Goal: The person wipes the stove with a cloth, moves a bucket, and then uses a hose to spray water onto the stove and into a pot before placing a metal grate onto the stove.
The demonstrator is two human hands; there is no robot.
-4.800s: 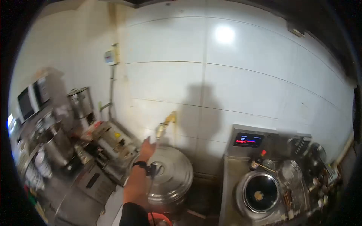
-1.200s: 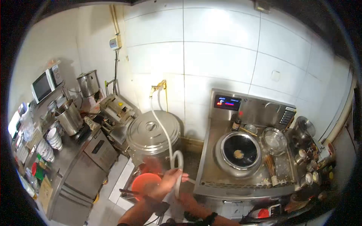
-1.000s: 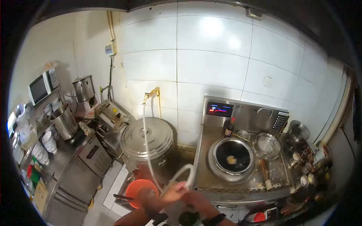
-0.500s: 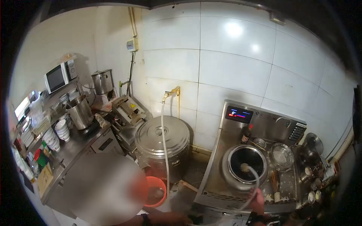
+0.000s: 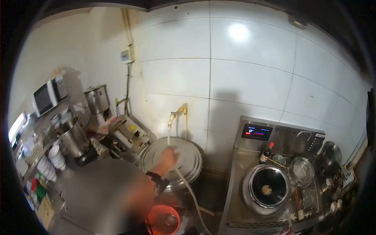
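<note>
My left hand (image 5: 168, 158), blurred by motion, is over the lidded steel pot (image 5: 149, 159). It covers part of the pale hose (image 5: 192, 192) that hangs from the wall tap (image 5: 178, 113); its finger shape is smeared. At the bottom edge, only a little of my right hand (image 5: 288, 232) shows, closed around the end piece of the hose, in front of the stove. A round dark cooking pot (image 5: 246, 191) is set into the stove top, with a small pale patch at its bottom.
An orange basin (image 5: 150, 225) stands below the lidded pot. On the stove (image 5: 237, 211) are a red-capped bottle (image 5: 266, 152), a glass-like bowl (image 5: 301, 171) and a bamboo brush (image 5: 298, 201). A blurred round patch hides the lower left. Stacked bowls (image 5: 47, 168) stand left.
My left hand has risen from the bottom edge to the hose above the lidded pot. My right hand has drawn the hose out of the cooking pot, down to the bottom edge. The view has shifted.
</note>
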